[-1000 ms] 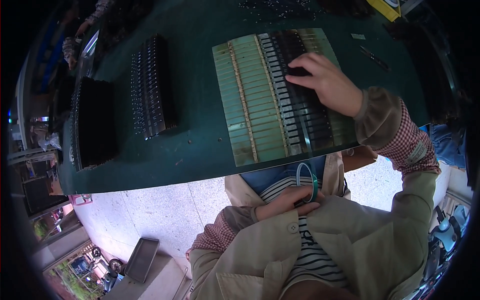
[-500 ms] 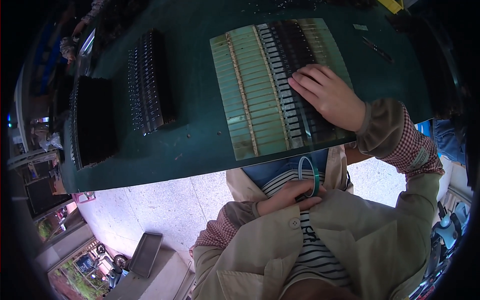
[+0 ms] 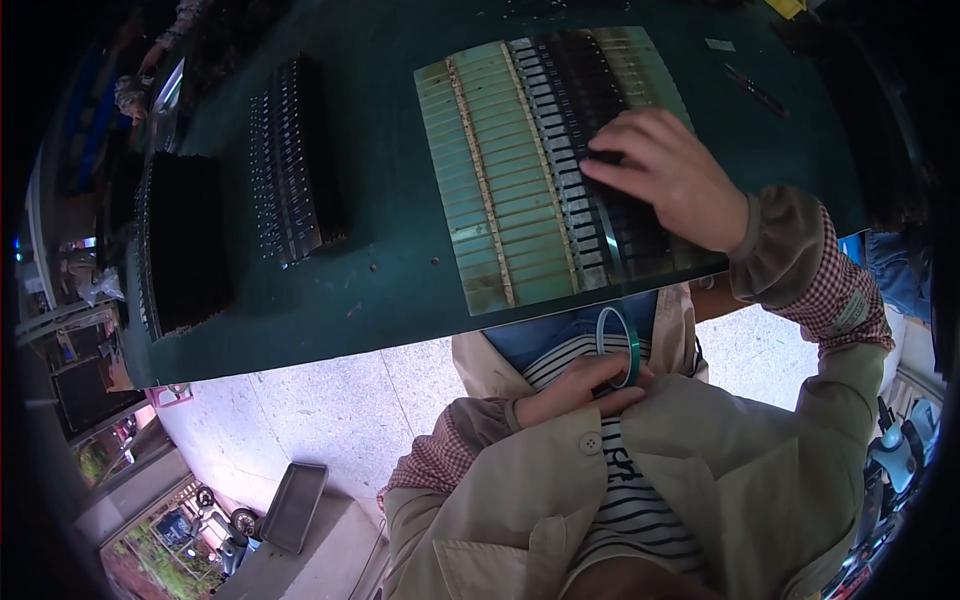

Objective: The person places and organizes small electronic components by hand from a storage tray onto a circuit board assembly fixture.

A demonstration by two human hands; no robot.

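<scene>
In my left hand [image 3: 572, 391], low in front of my body by the table edge, is a roll of green tape [image 3: 633, 350], its ring upright between the fingers. A shiny tape strip [image 3: 613, 240] runs from it over the table edge and along the row of dark, toothed pieces [image 3: 570, 85]. These pieces lie side by side in a pale green slotted board [image 3: 468, 245]. Over the row hovers my right hand [image 3: 675, 180], fingers bent, with a gap between thumb and forefinger. Its palm hides part of the row; nothing shows in its fingers.
Two dark blocks of similar pieces, one nearer [image 3: 290, 165] and one farther left [image 3: 180, 245], stand on the green table [image 3: 385, 315]. Small pliers or snips [image 3: 755, 90] lie at the right. Another person's hand [image 3: 152, 56] is at the far left. A grey tray [image 3: 295, 507] sits lower left.
My right hand has risen slightly from the row and shifted right, its thumb and forefinger parting. My left hand keeps the tape roll in nearly the same place.
</scene>
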